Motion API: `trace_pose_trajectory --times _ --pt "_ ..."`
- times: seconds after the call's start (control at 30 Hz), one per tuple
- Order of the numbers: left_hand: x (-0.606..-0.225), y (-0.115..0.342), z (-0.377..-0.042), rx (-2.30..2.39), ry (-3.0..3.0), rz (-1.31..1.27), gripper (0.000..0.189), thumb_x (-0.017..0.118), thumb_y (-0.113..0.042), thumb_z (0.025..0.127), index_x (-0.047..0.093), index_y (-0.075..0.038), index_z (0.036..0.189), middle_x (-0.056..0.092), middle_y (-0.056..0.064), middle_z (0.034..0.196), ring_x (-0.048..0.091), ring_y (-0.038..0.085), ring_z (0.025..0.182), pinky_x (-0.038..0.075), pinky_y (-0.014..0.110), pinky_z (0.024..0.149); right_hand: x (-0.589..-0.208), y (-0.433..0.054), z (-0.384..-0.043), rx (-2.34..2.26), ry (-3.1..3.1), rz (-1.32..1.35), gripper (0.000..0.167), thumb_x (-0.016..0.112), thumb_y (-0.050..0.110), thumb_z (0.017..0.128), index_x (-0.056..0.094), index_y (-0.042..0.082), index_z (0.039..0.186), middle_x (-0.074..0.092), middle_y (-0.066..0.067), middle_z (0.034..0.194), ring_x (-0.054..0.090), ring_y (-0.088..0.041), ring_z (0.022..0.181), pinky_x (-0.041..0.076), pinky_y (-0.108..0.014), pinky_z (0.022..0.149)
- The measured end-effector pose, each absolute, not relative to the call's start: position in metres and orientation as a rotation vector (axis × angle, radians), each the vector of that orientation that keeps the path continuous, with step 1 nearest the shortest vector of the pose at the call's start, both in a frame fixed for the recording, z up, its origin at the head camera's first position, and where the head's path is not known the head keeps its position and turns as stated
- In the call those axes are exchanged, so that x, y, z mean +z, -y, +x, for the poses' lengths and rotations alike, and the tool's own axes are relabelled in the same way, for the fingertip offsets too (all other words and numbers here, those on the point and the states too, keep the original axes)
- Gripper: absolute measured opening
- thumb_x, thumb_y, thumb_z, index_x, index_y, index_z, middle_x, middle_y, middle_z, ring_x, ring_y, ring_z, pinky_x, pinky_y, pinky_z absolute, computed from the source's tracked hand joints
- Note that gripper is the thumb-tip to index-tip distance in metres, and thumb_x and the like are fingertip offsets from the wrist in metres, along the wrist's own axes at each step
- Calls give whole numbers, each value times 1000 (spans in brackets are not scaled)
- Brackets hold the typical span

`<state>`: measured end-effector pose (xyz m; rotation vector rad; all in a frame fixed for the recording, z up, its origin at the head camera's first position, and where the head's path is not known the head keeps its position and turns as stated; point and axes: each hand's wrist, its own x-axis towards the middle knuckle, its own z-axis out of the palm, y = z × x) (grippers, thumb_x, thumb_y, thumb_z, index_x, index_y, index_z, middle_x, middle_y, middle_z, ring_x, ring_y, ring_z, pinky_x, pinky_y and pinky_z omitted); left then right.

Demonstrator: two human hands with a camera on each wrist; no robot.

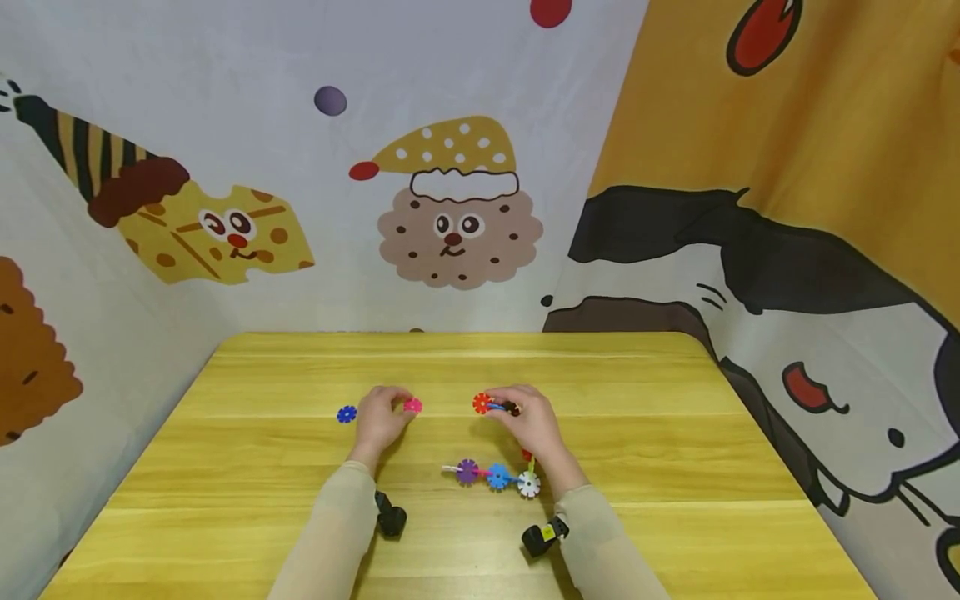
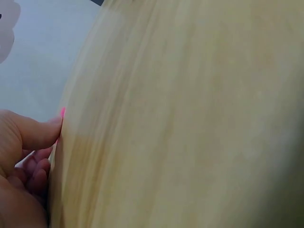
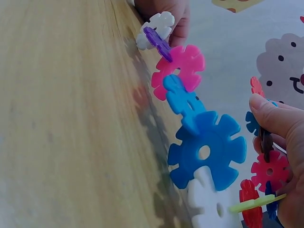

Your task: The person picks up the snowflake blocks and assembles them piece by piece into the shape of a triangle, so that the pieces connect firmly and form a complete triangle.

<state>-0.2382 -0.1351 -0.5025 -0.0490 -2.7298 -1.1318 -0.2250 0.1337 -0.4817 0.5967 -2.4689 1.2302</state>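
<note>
My left hand (image 1: pixel 378 425) pinches a pink snowflake disc (image 1: pixel 413 406) between thumb and fingers, just above the wooden table. Only a sliver of that disc (image 2: pixel 62 112) shows in the left wrist view. My right hand (image 1: pixel 536 423) grips one end of a chain of slotted snowflake discs, with a red disc (image 1: pixel 482 403) at its tip, facing the left hand. From there the chain curves down and back leftward through a white disc (image 1: pixel 528 484), a blue disc (image 1: pixel 497 477) and a purple disc (image 1: pixel 467 472). Fingers hide part of the chain.
A loose dark blue disc (image 1: pixel 347 414) lies on the table (image 1: pixel 262 467), left of the left hand. Black wrist cameras (image 1: pixel 391 517) sit at both cuffs. Behind the table hangs a cartoon-printed cloth (image 1: pixel 337 225).
</note>
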Motion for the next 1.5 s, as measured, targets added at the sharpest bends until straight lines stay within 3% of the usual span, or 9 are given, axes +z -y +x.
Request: trace_pose_trajectory --times 0.53,0.87,1.17,1.5 --pt "-497 132 -238 -1177 2783 -37 24 77 -5 85 68 0 106 64 16 105 57 35 99 48 50 89 -483 -133 -226 1219 2430 600 30 84 15 78 77 16 108 69 6 89 62 -15 86 53 -34 71" --pt "-499 130 -236 -1377 2678 -2 24 76 2 84 68 -9 104 66 8 91 60 23 82 52 41 76 -485 -134 -227 1233 2405 609 30 85 14 77 77 15 106 68 5 87 62 -16 84 53 -36 72" --pt "-484 109 -231 -1640 2501 -152 20 74 3 85 72 -7 102 72 7 91 67 23 86 56 38 80 -481 -134 -225 1235 2440 592 29 83 16 80 76 16 108 68 6 88 61 -15 86 53 -36 74" --pt "-462 83 -226 -1690 2390 -386 14 74 0 87 73 -8 98 72 6 88 67 19 80 57 28 69 -481 -135 -225 1204 2444 587 29 84 17 79 77 16 107 68 6 88 61 -15 86 53 -36 73"
